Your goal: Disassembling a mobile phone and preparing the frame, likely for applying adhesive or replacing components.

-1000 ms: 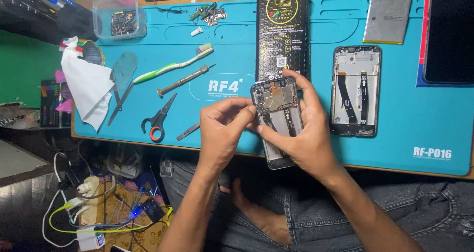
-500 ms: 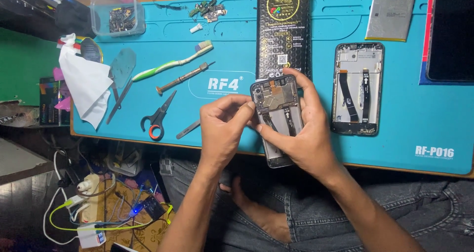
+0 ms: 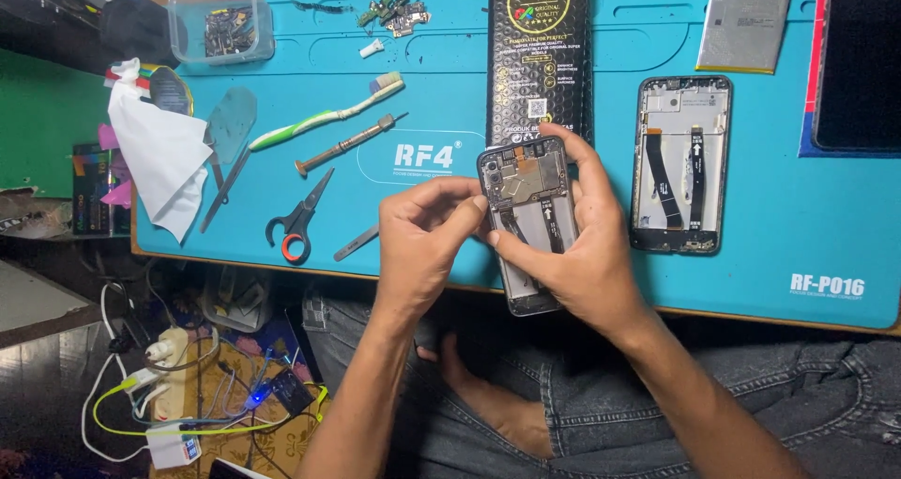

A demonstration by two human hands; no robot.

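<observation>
Both my hands hold an opened phone (image 3: pixel 526 183) with its back off, circuit board and ribbon cables showing, over the front edge of the blue work mat (image 3: pixel 432 104). My right hand (image 3: pixel 572 254) wraps around the phone from the right and underneath. At the phone's left edge my left hand (image 3: pixel 427 240) has its fingertips pinched against the inner frame. A second opened phone frame (image 3: pixel 681 165) lies flat on the mat to the right.
On the mat lie a black flat package (image 3: pixel 538 52), a toothbrush (image 3: pixel 324 115), a screwdriver (image 3: pixel 349 144), scissors (image 3: pixel 298 221), tweezers (image 3: pixel 357 243), a battery (image 3: pixel 746 21), small boards (image 3: pixel 394 12) and a clear parts box (image 3: pixel 221 24). White tissue (image 3: pixel 160 155) hangs at left. Cables and a power strip (image 3: pixel 174 366) lie below.
The hands keep hold of the phone in the same spot. My left fingers have shifted slightly along its left edge.
</observation>
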